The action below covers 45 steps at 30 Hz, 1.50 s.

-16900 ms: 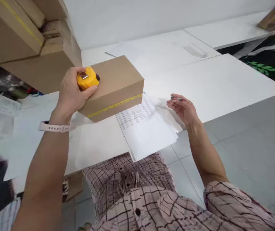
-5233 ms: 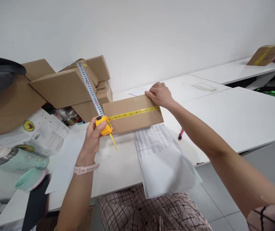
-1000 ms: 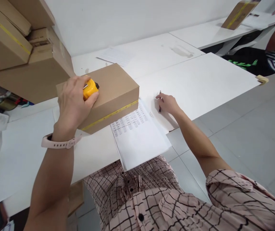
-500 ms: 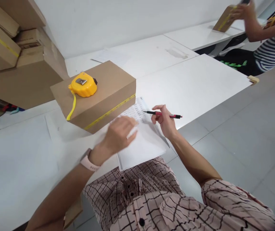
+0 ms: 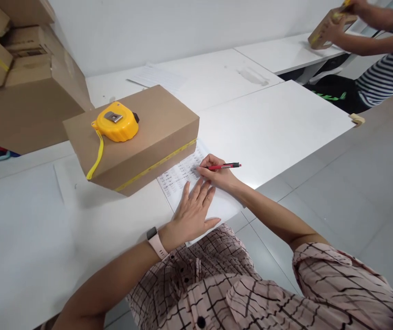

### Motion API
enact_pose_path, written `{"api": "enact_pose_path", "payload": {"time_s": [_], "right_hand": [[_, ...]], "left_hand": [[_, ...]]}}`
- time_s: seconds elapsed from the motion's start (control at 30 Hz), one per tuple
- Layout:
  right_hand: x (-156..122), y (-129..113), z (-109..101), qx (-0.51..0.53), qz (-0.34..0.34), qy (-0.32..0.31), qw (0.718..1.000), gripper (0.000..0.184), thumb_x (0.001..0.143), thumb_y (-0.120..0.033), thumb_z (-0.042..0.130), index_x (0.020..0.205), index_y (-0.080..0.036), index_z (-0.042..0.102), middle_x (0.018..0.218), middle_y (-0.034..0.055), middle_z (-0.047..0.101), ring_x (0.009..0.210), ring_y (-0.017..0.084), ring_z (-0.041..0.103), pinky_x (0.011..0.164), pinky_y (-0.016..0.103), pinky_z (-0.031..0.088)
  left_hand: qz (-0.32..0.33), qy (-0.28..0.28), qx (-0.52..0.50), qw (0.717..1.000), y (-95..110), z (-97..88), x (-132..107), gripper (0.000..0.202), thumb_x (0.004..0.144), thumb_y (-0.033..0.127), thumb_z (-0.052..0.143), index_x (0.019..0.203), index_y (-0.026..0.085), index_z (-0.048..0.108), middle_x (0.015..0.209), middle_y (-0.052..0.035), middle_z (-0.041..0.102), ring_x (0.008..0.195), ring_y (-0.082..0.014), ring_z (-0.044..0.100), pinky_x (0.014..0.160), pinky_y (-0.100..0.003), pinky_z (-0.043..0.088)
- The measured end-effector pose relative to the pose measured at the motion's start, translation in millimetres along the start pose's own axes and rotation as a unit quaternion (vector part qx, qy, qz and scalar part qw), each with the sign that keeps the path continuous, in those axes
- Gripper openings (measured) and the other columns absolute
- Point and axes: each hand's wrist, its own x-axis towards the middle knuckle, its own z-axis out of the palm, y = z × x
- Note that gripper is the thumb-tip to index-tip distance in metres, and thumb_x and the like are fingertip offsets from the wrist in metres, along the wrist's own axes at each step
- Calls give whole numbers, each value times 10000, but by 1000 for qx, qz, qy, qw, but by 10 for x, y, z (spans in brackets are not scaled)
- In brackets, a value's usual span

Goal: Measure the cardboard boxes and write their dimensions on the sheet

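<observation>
My left hand (image 5: pixel 193 211) lies flat with fingers spread on a printed sheet of paper (image 5: pixel 179 176) at the table's front edge. My right hand (image 5: pixel 217 173) is closed on a red pen (image 5: pixel 224 166), its tip down on the printed rows of that sheet. Just left of the sheet sits a brown cardboard box (image 5: pixel 155 130) with a strip of yellow tape along its side. A yellow tape measure (image 5: pixel 116 126) rests on top of the box, its yellow strap hanging over the front.
Stacked cardboard boxes (image 5: pixel 21 87) fill the far left. A loose paper (image 5: pixel 157 77) lies at the back of the white table (image 5: pixel 279 123). At the far right another person in a striped shirt (image 5: pixel 385 73) handles a box (image 5: pixel 323 32) on a second table.
My left hand let go of the tape measure, which stays on the box, and came down flat on the sheet. My right hand picked the pen up off the table and brought it to the sheet.
</observation>
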Motion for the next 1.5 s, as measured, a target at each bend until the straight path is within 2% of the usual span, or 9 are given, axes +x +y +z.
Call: {"api": "enact_pose_path", "payload": {"time_s": [0.07, 0.13, 0.2, 0.3, 0.53, 0.77, 1.5], "right_hand": [[26, 12, -21, -34, -19, 20, 999, 347, 806, -439, 778, 731, -214, 524, 626, -30, 583, 573, 109, 486, 546, 273, 369], [21, 28, -39, -70, -38, 44, 996, 354, 811, -375, 750, 656, -220, 473, 568, -57, 488, 544, 93, 404, 537, 270, 326], [1, 49, -47, -100, -54, 57, 992, 350, 800, -297, 717, 618, -224, 427, 561, -72, 407, 547, 87, 341, 539, 270, 294], [-23, 82, -42, -121, -63, 61, 989, 322, 793, -245, 671, 618, -228, 401, 579, -71, 378, 564, 92, 325, 550, 274, 284], [-10, 118, -29, -145, -79, 57, 985, 333, 825, -282, 646, 619, -236, 390, 576, -66, 364, 559, 98, 312, 536, 285, 271], [-15, 136, -34, -156, -69, 54, 984, 358, 854, -289, 656, 635, -236, 377, 581, -59, 361, 569, 106, 304, 541, 290, 267], [-2, 105, -36, -140, -64, 61, 986, 350, 796, -259, 651, 612, -236, 354, 591, -54, 351, 580, 107, 305, 556, 297, 272]], "left_hand": [[0, -3, -4, 1000, 6, -26, -8, 859, 995, 685, 367, 1596, 71, 337, 1688, -203, 280, 1577, -387, 189, 1262, -623, 110], [-1, -3, -6, 1000, 8, -46, -19, 854, 995, 682, 371, 1592, 73, 347, 1669, -207, 325, 1560, -396, 232, 1258, -619, 126], [-3, -1, -4, 1000, 11, -52, -26, 857, 993, 685, 370, 1590, 70, 351, 1649, -213, 363, 1552, -401, 248, 1255, -619, 127], [-1, -3, -1, 1000, 16, -45, -29, 869, 987, 696, 370, 1590, 70, 351, 1642, -218, 373, 1552, -407, 243, 1257, -608, 124], [3, -5, 3, 1000, 13, -38, -31, 876, 979, 694, 399, 1588, 65, 349, 1647, -229, 354, 1562, -408, 214, 1274, -564, 89], [5, 1, -1, 1000, 10, -19, -28, 870, 980, 692, 395, 1581, 64, 350, 1645, -236, 353, 1551, -419, 237, 1273, -562, 102], [5, -4, -5, 1000, 2, -11, -29, 863, 983, 682, 402, 1584, 68, 328, 1667, -234, 310, 1559, -419, 224, 1275, -551, 107]]}}
